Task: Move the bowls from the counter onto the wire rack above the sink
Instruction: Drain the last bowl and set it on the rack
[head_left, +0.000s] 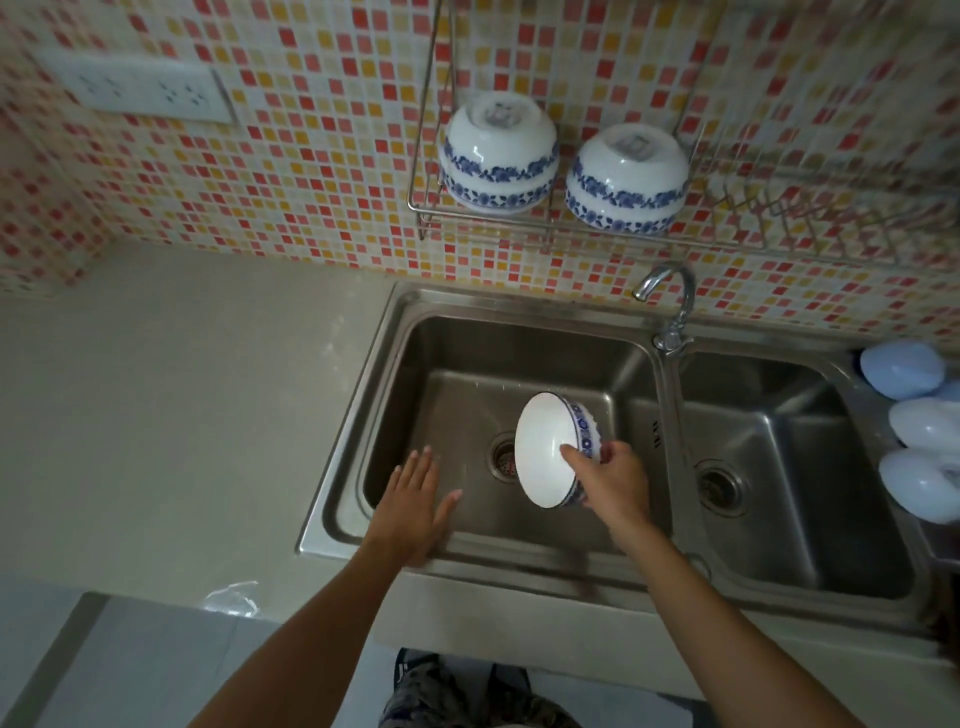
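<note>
My right hand (613, 480) grips a white bowl with a blue flower band (545, 447) by its rim, tilted on its side over the left sink basin, its inside facing left. My left hand (415, 499) hovers flat and open over the basin's front left corner, holding nothing. On the wire rack (545, 221) on the tiled wall stand two stacks of matching bowls upside down, one at the left (497, 156) and one to its right (626, 179).
A double steel sink (670, 395) with a tap (670, 306) between the basins lies below the rack. Three pale blue upturned bowls (919, 426) sit at the far right. A beige counter (182, 415) spreads to the left; a wall socket (140, 88) sits upper left.
</note>
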